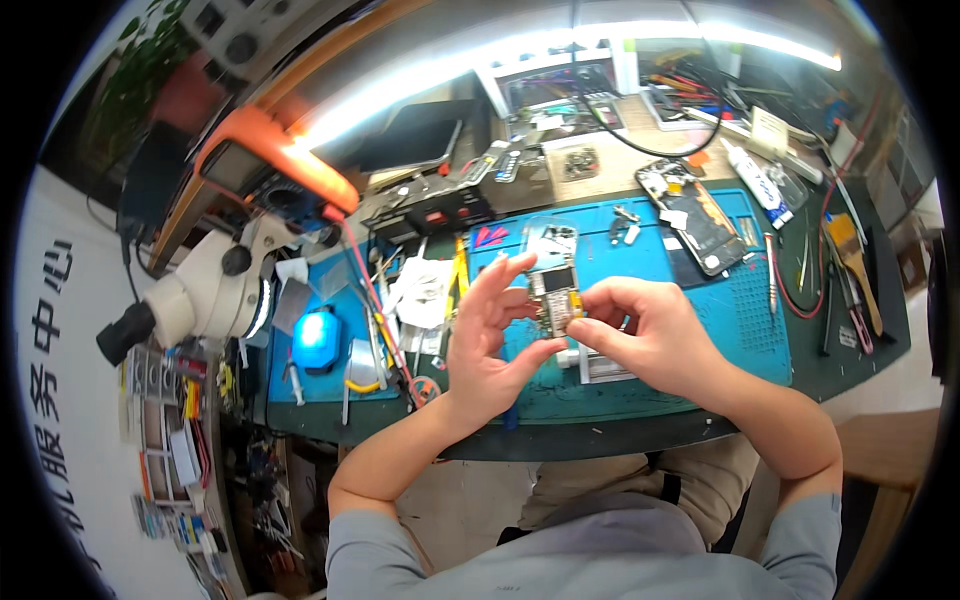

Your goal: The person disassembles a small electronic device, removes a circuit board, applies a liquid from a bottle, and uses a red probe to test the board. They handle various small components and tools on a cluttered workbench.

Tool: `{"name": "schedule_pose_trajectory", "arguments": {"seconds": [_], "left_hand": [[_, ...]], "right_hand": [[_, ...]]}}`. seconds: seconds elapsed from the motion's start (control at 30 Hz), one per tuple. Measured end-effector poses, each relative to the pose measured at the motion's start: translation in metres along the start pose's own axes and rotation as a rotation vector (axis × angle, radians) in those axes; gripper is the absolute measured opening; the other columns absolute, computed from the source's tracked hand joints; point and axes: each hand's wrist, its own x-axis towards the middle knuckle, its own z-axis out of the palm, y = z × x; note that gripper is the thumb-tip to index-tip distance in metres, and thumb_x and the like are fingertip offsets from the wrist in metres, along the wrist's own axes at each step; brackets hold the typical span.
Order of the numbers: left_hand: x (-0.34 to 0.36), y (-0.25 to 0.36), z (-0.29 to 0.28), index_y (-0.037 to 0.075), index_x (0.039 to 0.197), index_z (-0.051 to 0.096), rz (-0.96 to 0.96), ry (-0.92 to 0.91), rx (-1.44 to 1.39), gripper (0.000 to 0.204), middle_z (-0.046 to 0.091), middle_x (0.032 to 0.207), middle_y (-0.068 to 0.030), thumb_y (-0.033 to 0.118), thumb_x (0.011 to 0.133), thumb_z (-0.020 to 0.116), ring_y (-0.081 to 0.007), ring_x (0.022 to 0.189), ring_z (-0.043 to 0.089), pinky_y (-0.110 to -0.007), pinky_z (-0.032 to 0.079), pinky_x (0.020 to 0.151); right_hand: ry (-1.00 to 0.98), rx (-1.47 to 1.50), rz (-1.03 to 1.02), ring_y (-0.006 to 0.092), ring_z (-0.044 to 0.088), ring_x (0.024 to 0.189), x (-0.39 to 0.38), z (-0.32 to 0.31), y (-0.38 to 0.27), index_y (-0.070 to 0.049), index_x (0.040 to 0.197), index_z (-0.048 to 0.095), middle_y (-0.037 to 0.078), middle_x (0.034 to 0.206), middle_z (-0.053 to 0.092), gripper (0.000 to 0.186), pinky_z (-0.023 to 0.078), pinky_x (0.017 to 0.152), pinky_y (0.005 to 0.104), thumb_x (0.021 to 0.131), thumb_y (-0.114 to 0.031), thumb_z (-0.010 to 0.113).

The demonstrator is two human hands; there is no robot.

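Observation:
A small phone circuit board [553,305], with a dark chip area and yellow bits along its right edge, is held up above the blue work mat [650,270]. My left hand [490,345] steadies its left side, the thumb at the lower edge and the index finger raised. On the right edge, my right hand [655,325] pinches the board between thumb and fingers. Partly hidden beneath the hands lies a silver metal fixture [600,370]. Beyond the board sits a clear tray [550,240] with small parts. An opened phone body [700,215] rests at the mat's far right.
A microscope [205,290] leans in from the left, near a glowing blue object [316,340]. An orange multimeter [270,160] stands behind it. On the right are a white tube [757,185], a screwdriver [771,275] and a brush [852,260]. Cables hang over the back.

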Motion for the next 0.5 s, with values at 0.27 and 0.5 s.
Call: {"name": "schedule_pose_trajectory", "arguments": {"seconds": [0.27, 0.5], "left_hand": [[-0.002, -0.001, -0.002, 0.004, 0.155, 0.036, 0.069, -0.047, 0.065, 0.088, 0.049, 0.153, -0.0164, 0.000, 0.081, 0.084, -0.0196, 0.105, 0.066, -0.035, 0.057, 0.095], [0.001, -0.002, -0.006, 0.005, 0.159, 0.028, 0.093, -0.120, 0.035, 0.097, 0.041, 0.159, -0.0208, -0.002, 0.081, 0.084, -0.0206, 0.115, 0.063, -0.036, 0.052, 0.099]], "right_hand": [[0.031, 0.122, -0.011, 0.0037, 0.063, 0.069, 0.000, 0.009, 0.003, 0.000, 0.116, 0.068, 0.001, 0.082, 0.071, 0.024, 0.050, 0.060, 0.0227, 0.095, -0.010, 0.075], [0.035, 0.278, -0.002, 0.0059, 0.067, 0.072, -0.003, 0.012, 0.005, 0.001, 0.121, 0.066, 0.003, 0.088, 0.073, 0.025, 0.049, 0.057, 0.0202, 0.099, -0.009, 0.069]]}}
